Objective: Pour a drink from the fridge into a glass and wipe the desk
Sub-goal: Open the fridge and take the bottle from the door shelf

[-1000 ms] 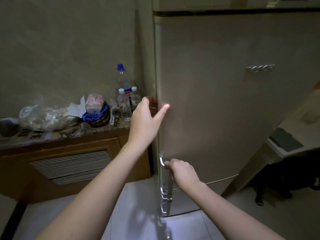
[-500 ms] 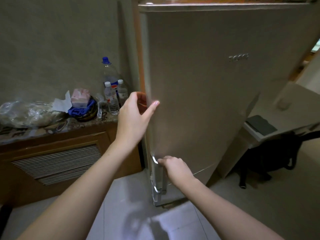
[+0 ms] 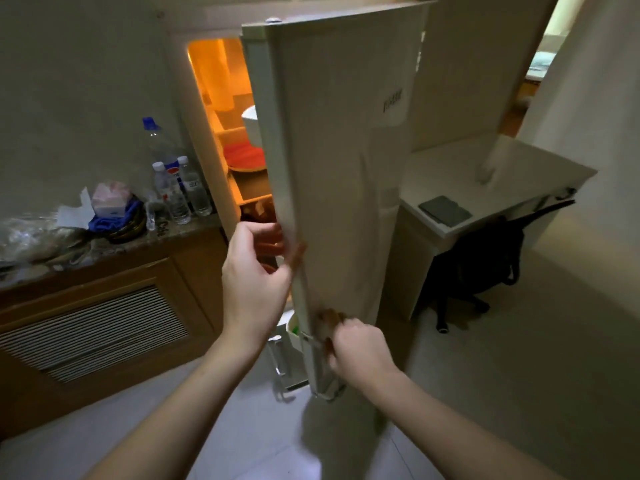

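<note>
With the fridge door (image 3: pixel 346 150) swung partly out, its free edge points almost straight at the camera and both hands are on that edge. The left hand (image 3: pixel 254 271) has its fingers curled round the edge at mid-height, clamped on it. The right hand (image 3: pixel 356 348) is lower, fingers closed round the handle (image 3: pixel 320 362) at the door's bottom corner. The door's long axis runs upright, and it hinges on its far right side, so the opening lies to the left of both hands.

The lit fridge interior (image 3: pixel 225 109) shows through that gap, glowing orange, with a white bowl (image 3: pixel 251 129) and a red item (image 3: pixel 244 157) on a shelf. No drink can be made out in there; most of the inside is hidden behind the door. A glass (image 3: pixel 490 164) stands near the far edge of the desk (image 3: pixel 460 181), right of the door, beside a dark flat pad (image 3: pixel 445 211). Several water bottles (image 3: pixel 180 192) stand at the right end of the cabinet top (image 3: pixel 114 244), just left of the fridge.

My judgement is that the left hand is nearer the opening and better placed to reach in, once the right pulls the door wider
</note>
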